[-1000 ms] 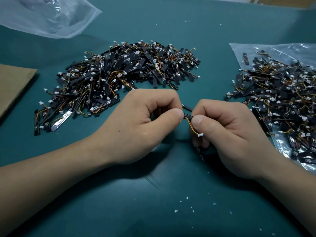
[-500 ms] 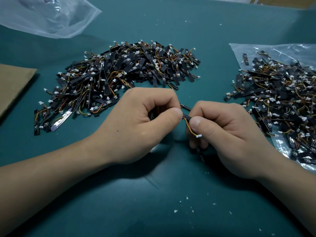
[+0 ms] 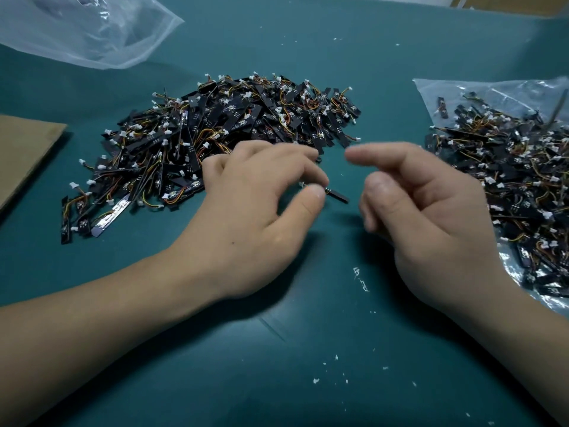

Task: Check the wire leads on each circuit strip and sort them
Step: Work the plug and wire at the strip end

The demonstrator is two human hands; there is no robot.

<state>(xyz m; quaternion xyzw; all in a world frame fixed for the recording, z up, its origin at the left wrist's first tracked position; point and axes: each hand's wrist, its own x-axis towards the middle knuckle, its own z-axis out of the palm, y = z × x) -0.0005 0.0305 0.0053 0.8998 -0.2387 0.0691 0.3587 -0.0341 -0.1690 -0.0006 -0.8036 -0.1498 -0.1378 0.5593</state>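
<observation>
Centrally, left hand (image 3: 258,211) pinching a black circuit strip (image 3: 338,195), right hand (image 3: 431,217) beside it loosely spread, holding nothing, strip pile (image 3: 231,134) upper centre.

View: single wide-angle camera worn on the person's head.
Facing: forward and down onto the teal desk (image 3: 277,396), far edge at the top.
Nearness: close over the desk; left hand (image 3: 255,217) and right hand (image 3: 437,223) loom large in the middle of the frame.
</observation>
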